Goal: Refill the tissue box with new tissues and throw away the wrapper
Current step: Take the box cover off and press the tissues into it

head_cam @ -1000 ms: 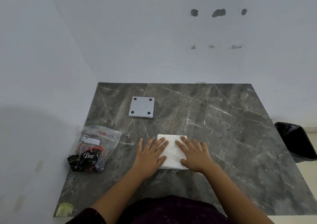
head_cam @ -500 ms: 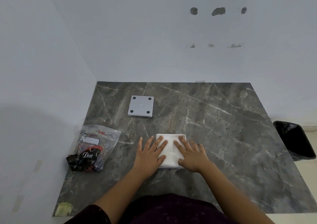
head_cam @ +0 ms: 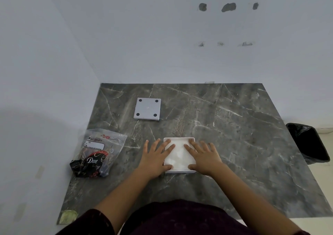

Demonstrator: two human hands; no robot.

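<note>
A person stands at a dark marble bench (head_cam: 234,144) that is set in the corner of two pale walls. In the middle of the near part of the bench there is a white square tissue box (head_cam: 180,171), open at the top, and inside it lies a stack of white tissues (head_cam: 179,155) that fills the box up to its rim.

Both hands lie flat on top of the tissues. The left hand (head_cam: 155,160) covers the left edge of the box: the fingers are spread and straight, the thumb rests near the front left corner, and the grip is open, with nothing held. The right hand (head_cam: 204,158) covers the right edge in the same way, the fingers spread and pointing to the far side, the thumb near the front right corner; its grip is also open and empty.

The grey square lid (head_cam: 147,109), with four dark dots at its corners, lies flat on the far left part of the bench, well apart from the box. The plastic wrapper (head_cam: 97,153), partly clear and partly black with the word "Dove", lies crumpled at the left edge of the bench, near the left hand but not touching it. A black bin (head_cam: 310,142) with a black bag stands on the floor beside the right edge of the bench.
</note>
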